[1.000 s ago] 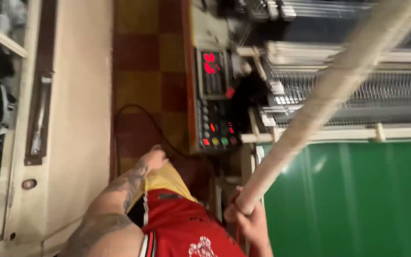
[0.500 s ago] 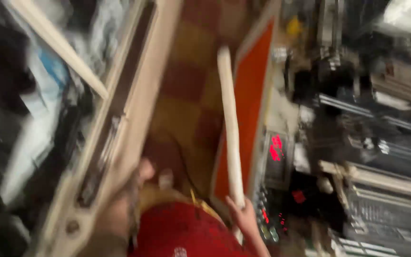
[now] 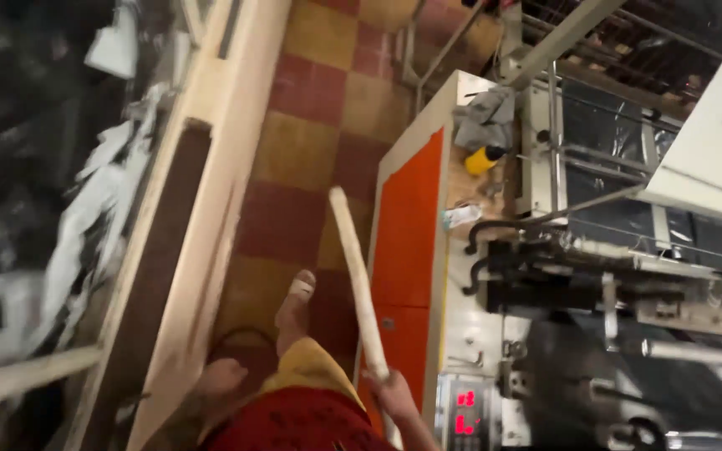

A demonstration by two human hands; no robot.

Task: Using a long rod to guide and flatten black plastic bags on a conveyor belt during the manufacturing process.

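My right hand (image 3: 396, 395) is closed around a long pale cardboard tube (image 3: 358, 280) near its lower end. The tube points forward and slightly left over the checked floor, alongside an orange machine panel (image 3: 409, 225). My left hand (image 3: 220, 377) hangs by my hip with nothing visible in it; its fingers are blurred. I see my red shorts (image 3: 302, 422), yellow shirt hem and one sandalled foot (image 3: 296, 302) stepping forward.
A cream workbench (image 3: 211, 167) with scattered plastic film runs along the left. On the right stands a machine with a red digit display (image 3: 464, 411), rollers and black pipes; a yellow bottle (image 3: 483, 159) and grey cloth (image 3: 486, 117) lie on top. A red and yellow tiled aisle (image 3: 311, 108) runs ahead.
The view swung from the green machine and its control panel toward the aisle. The tube dropped from a steep diagonal to pointing forward, and I have stepped along the floor.
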